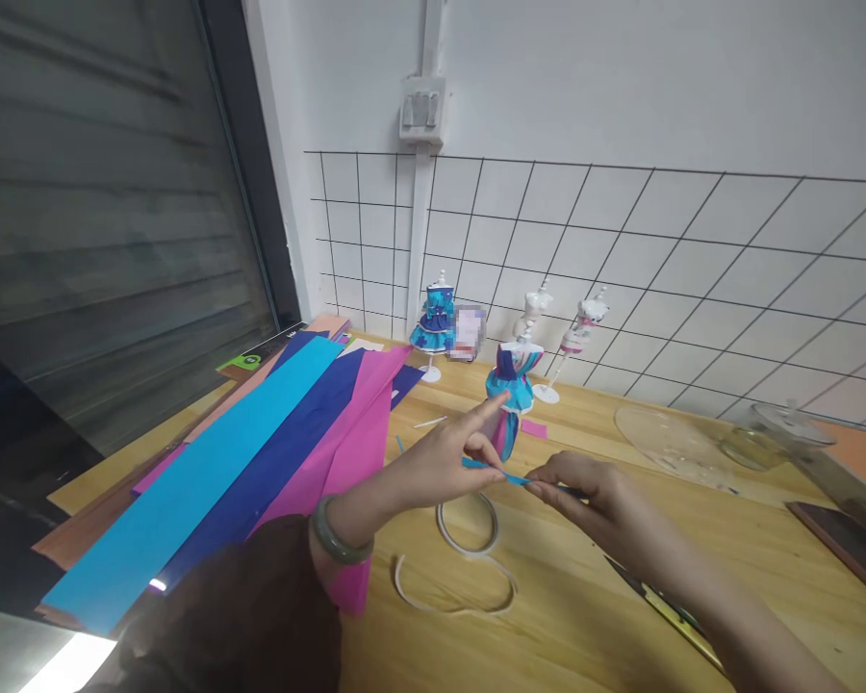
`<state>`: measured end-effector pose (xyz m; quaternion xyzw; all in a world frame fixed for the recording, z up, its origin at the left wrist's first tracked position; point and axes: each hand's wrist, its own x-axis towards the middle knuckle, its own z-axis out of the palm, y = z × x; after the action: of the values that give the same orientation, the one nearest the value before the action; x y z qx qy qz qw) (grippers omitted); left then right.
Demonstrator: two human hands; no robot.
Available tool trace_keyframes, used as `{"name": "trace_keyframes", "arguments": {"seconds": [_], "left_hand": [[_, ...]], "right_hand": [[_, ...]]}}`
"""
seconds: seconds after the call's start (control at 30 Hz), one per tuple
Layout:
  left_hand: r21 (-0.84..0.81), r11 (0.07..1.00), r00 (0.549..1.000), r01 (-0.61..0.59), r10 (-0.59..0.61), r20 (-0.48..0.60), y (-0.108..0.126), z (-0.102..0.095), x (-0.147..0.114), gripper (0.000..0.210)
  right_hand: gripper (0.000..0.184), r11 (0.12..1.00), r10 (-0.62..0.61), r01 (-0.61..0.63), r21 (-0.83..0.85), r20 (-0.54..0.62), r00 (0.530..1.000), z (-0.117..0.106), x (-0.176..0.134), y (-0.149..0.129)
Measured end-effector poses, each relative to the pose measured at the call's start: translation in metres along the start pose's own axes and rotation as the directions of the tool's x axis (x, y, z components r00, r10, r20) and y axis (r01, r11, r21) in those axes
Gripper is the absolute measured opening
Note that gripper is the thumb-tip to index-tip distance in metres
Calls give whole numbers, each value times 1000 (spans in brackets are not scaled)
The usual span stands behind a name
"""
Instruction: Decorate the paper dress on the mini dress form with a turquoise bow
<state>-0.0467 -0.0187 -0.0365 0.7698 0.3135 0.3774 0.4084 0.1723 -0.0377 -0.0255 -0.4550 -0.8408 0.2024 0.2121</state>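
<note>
A narrow blue paper strip (518, 478) stretches between my two hands above the wooden table. My left hand (456, 454) pinches it between thumb and a bent finger, with the index finger pointing out toward a small dress form (514, 371). That form wears a blue, pink and purple paper dress. My right hand (578, 481) is closed on the strip's other side, fingertips close to the left thumb. Below the hands lie a roll of tape (497, 527) and a loose curled white strip (447, 610).
Long sheets of blue paper (209, 462) and pink paper (336, 462) cover the left side. Behind stand a dressed form (437, 322) and two whitish forms. A clear plate (664, 438) and a glass lidded pot (772, 433) sit right. A yellow cutter (682, 626) lies near my right forearm.
</note>
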Motion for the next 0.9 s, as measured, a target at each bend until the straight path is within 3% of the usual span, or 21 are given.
{"name": "trace_keyframes", "arguments": {"seconds": [0.13,0.4,0.57,0.67,0.77,0.9], "left_hand": [[-44,999,998,11,-13,-57,8,-6,14,86],[-39,998,988,-39,33,-150,22,-25,40,78],[-200,975,983,-93,59,-173,20,-35,52,81],[-375,922,987,-96,41,-152,16,-40,57,85],[-484,874,991,-37,-30,-130,11,-44,60,82],[-552,834,986,9,-99,-133,6,-48,63,79]], "right_hand": [[35,999,15,-12,43,-74,997,-11,13,2],[33,996,-59,41,-86,-223,973,-37,37,-6],[34,989,-112,73,-125,-341,933,-53,48,-9],[41,945,-254,166,-282,-314,915,-58,55,-10],[32,849,-388,240,-472,-247,888,-59,59,-12],[26,766,-482,305,-566,-191,855,-61,65,-12]]}}
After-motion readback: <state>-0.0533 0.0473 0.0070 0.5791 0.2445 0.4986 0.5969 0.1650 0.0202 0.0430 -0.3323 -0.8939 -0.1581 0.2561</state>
